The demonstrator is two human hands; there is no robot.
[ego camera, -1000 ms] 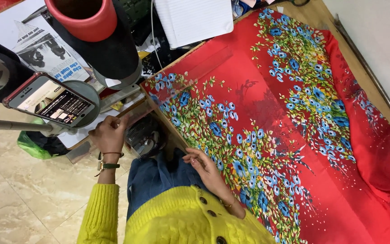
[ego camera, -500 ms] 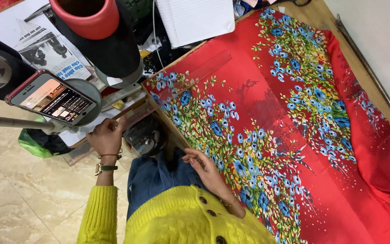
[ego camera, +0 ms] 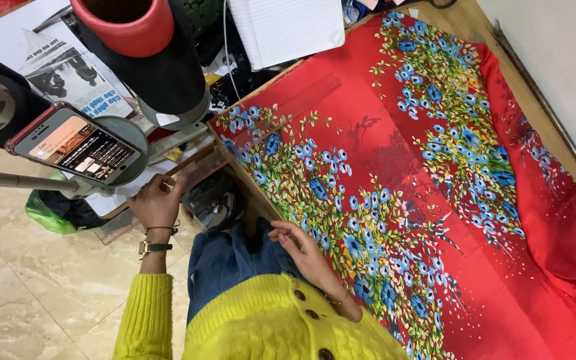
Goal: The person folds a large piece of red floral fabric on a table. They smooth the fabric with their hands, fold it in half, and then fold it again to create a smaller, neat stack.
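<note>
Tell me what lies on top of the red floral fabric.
A clear ruler lies across the red floral fabric near its upper left edge, and the right hand rests on its near edge. The table beneath is mostly covered.

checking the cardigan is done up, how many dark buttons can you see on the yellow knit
3, in a slanting row down the front of the yellow knitted cardigan: one at, one at, one at the bottom edge. More may be out of frame.

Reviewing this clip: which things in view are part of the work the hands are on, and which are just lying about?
In hand:
- red floral fabric, right hand resting on its edge
- clear ruler lying across the fabric
- left hand at the paper sheet under the phone mount

Lying about:
- phone on its stand
- red cone
- white notebook
- newspaper
- green bag
</note>
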